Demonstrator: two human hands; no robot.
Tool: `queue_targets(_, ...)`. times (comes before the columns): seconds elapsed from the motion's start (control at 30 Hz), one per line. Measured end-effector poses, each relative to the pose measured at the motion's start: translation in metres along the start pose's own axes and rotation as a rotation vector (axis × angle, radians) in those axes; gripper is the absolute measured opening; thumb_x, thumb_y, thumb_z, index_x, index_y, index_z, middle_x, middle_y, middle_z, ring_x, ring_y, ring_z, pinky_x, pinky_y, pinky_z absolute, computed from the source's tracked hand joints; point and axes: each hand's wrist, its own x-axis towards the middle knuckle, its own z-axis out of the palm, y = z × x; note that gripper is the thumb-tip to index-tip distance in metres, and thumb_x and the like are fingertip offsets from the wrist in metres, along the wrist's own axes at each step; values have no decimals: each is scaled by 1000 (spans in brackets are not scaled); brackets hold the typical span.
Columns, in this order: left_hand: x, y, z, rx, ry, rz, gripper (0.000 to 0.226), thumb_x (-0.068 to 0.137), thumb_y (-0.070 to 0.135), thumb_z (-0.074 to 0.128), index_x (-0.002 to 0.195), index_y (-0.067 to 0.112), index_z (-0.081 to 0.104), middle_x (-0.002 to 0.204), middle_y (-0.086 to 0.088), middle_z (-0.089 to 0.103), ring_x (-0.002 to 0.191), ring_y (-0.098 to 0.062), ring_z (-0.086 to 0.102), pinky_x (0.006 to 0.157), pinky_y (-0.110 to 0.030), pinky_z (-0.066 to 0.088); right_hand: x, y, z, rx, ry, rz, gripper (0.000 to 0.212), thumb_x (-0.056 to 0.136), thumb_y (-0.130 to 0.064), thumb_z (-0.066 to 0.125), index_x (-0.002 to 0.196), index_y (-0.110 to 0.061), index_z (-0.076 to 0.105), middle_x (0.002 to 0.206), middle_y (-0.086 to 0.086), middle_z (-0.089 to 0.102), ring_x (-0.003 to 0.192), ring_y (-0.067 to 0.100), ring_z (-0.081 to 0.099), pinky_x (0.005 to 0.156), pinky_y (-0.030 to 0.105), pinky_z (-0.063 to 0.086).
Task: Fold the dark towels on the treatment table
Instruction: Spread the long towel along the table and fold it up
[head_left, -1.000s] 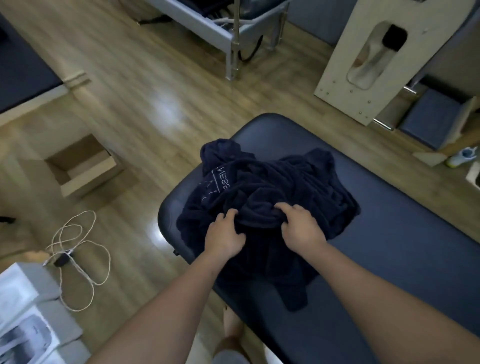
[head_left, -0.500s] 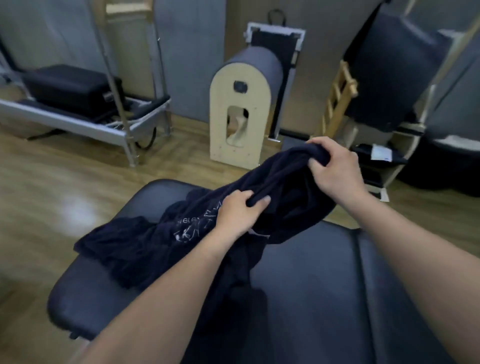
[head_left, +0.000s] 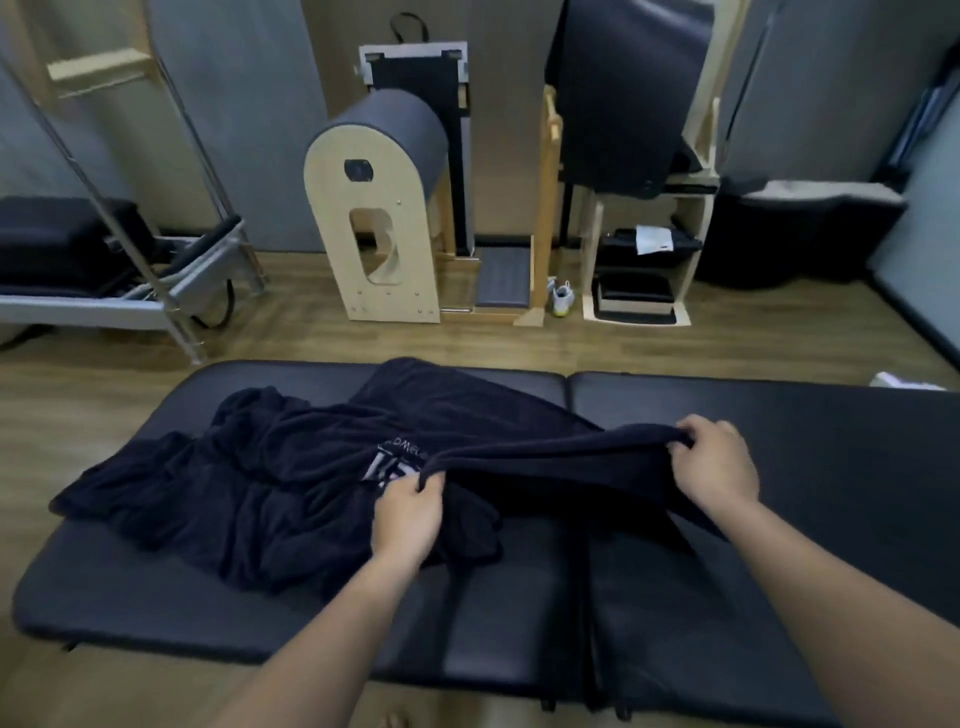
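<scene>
**One towel edge drawn taut, no fold made yet**

From the near long side of the padded desk (head_left: 831, 467), the person holds a dark towel (head_left: 561, 460) stretched along one edge between both hands. The left hand (head_left: 405, 519) has that edge near the middle of the desk. Its fingers (head_left: 427, 486) are curled over the cloth and clamped on it, just beside a pale printed logo (head_left: 389, 465). The right hand (head_left: 719, 467) holds the other end further right, fingers (head_left: 693, 434) closed round a bunched corner and raised a little off the pad. The edge runs fairly straight from one grip to the other, and the cloth below it drapes toward the near side of the desk and over it.

The rest lies rumpled in a heap (head_left: 223, 483) on the left half of the desk. I cannot tell whether that is more of the same towel or others beneath it.

This looks to me like the opening-out step: finding an edge and two corners before the first fold. The task seems barely begun. The next move probably calls for drawing the towel clear of the heap onto the bare right half. Both grips would need to stay tight so it lands flat, and the pull slow enough that the heap is not dragged along.
</scene>
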Motion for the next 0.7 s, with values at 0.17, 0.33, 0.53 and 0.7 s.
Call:
queue_targets(0.17,-46,-44,42,-276,-293,-289,22,107,29,39,96,22,57,97,-9,71,72,-23,68,69,-34,54,-72,38,60,286,-285,401,31,95,-39,57,87,-10,62,111,21,66,95,36,59,89,43,51)
queue_targets(0.33,-76,-65,78,-411,-440,-310,20,97,0,53,98,1,73,95,-15,77,86,-28,72,74,-33,56,-171,-16,133,1063,-989,802,65,93,-65,47,112,-7,68,97,14,73,92,31,68,75,42,56)
queue_targets(0.53,-59,-58,80,-1027,-285,-599,36,88,-21,34,96,-2,64,78,-18,69,84,-30,61,89,-36,49,-150,-58,132,1351,-615,919,32,88,-14,70,116,1,66,104,23,73,89,34,69,63,34,55)
queue_targets(0.7,-24,-46,67,-1378,-205,-819,17,99,5,45,105,0,60,111,-20,61,98,-34,62,99,-45,47,-145,-70,98,1685,-557,1051,25,89,-2,66,114,2,65,107,24,72,97,31,68,67,36,62)
